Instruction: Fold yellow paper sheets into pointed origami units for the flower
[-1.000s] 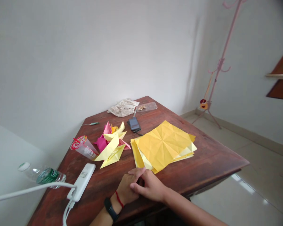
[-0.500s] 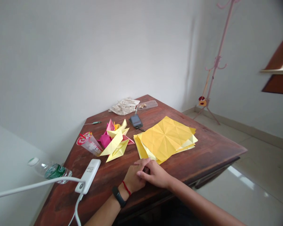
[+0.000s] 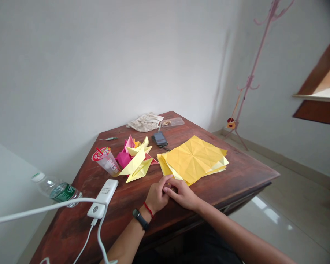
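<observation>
At the table's near edge, my left hand [image 3: 156, 198] and my right hand [image 3: 183, 195] are clasped, fingers curled in against each other. No object shows in them, though the palms are hidden. A dark band [image 3: 140, 219] and a red cord [image 3: 148, 209] circle my left wrist. Just beyond the hands lies a stack of creased yellow paper sheets [image 3: 193, 156], its top sheet marked by fold lines spreading from the centre. Left of the stack are several folded paper pieces [image 3: 136, 165] in pale yellow, pink and orange.
On the wooden table [image 3: 143, 234] are a plastic cup [image 3: 108, 163], a bottle [image 3: 59, 191], a white power strip [image 3: 103, 199] with cables, a phone [image 3: 159, 139], a cloth [image 3: 145, 123] and a clear tray [image 3: 177, 121]. A pink coat stand [image 3: 254, 66] is beyond.
The view has shifted slightly, so the coat stand and the table's right corner appear further left. My hands stay clasped in the same place by the stack.
</observation>
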Demonstrator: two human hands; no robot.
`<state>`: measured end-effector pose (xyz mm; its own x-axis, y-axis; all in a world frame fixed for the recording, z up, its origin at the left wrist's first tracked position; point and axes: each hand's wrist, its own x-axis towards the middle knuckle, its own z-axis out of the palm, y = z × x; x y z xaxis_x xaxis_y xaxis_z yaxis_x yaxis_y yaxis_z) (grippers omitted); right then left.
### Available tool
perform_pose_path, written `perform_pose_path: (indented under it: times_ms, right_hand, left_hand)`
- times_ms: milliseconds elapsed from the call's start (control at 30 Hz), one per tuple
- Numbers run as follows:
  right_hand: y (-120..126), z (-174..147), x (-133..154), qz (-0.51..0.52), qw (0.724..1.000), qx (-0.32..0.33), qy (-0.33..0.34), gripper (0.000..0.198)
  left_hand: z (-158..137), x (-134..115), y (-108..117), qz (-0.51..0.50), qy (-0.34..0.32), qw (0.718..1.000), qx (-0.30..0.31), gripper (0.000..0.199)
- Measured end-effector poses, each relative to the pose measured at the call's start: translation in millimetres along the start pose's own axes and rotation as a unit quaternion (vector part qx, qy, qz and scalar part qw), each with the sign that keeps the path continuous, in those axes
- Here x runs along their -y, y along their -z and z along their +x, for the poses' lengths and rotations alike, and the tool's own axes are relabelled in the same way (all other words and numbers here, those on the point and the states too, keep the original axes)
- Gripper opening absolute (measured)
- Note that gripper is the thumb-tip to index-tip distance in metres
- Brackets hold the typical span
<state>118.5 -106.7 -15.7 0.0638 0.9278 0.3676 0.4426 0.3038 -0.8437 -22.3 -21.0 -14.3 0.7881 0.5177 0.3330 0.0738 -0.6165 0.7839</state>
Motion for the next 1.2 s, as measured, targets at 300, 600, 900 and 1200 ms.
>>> perform_pose_path:
  times_ms: [300,600,900,1200]
  right_hand:
    - [3,-1,1,0.020,0.999,-0.011,0.025,0.027]
    - [-1,-9,-2,-0.038,0.995,-0.051,0.075,0.046]
    - [27,-34,-15,-0.202,0.955,-0.170,0.136,0.034]
    - [73,-53,-47,-0.382,0.918,-0.111,-0.006,0.057]
  left_hand:
    - [0,11,-3,-0.060,-0.024,0.998,-0.013,0.047]
    - [8,13,-3,-0.119,0.056,0.989,-0.069,0.039]
    - [12,7,-4,-0.159,0.126,0.974,-0.100,0.028]
    - [8,12,-10,-0.148,0.117,0.980,-0.059,0.021]
